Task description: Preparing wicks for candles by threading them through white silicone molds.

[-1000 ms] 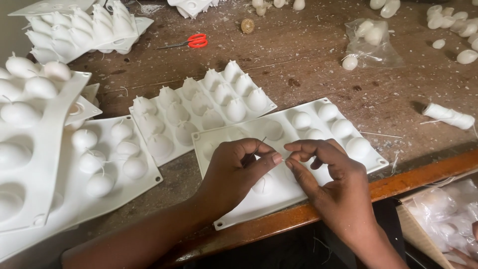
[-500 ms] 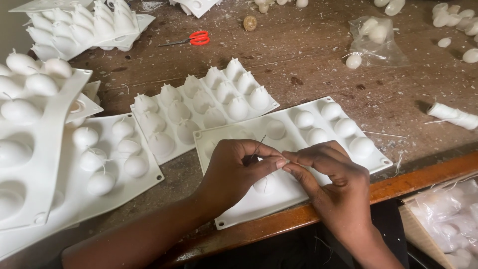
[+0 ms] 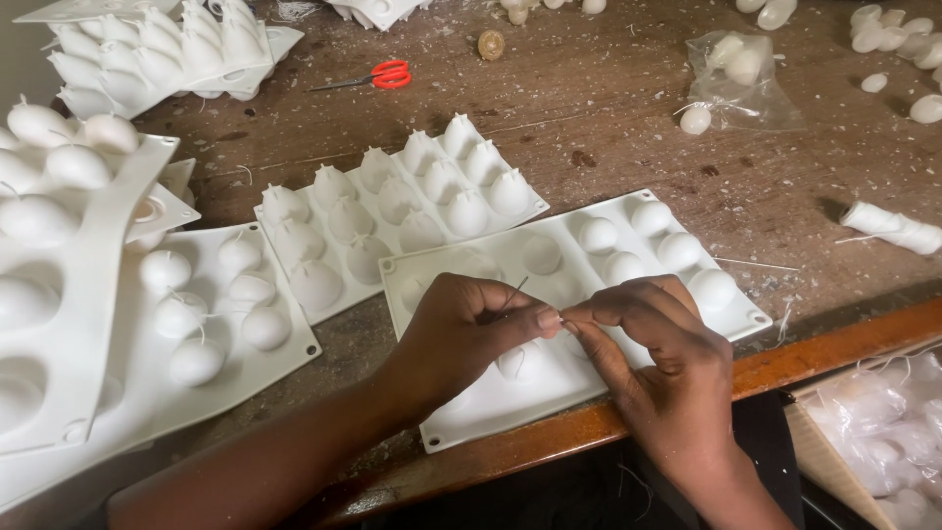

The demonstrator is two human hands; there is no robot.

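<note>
A white silicone mould [image 3: 549, 393] with rounded domes lies at the table's near edge. Both hands hover over its front half. My left hand [image 3: 461, 329] pinches a thin needle [image 3: 514, 292] between thumb and forefinger. My right hand [image 3: 653, 329] meets it fingertip to fingertip and pinches a fine white thread there. The thread is too thin to follow. A dome of the mould shows just under the fingers.
More white moulds lie to the left [image 3: 137, 393] and behind [image 3: 392, 206], with a stack at the far left [image 3: 157, 54]. Red-handled scissors [image 3: 378, 77], a plastic bag of white pieces [image 3: 746, 74] and a spool of white thread [image 3: 893, 228] rest on the wooden table [image 3: 608, 118].
The two hands have closed together so their fingertips touch, and they have shifted slightly toward me over the mould.
</note>
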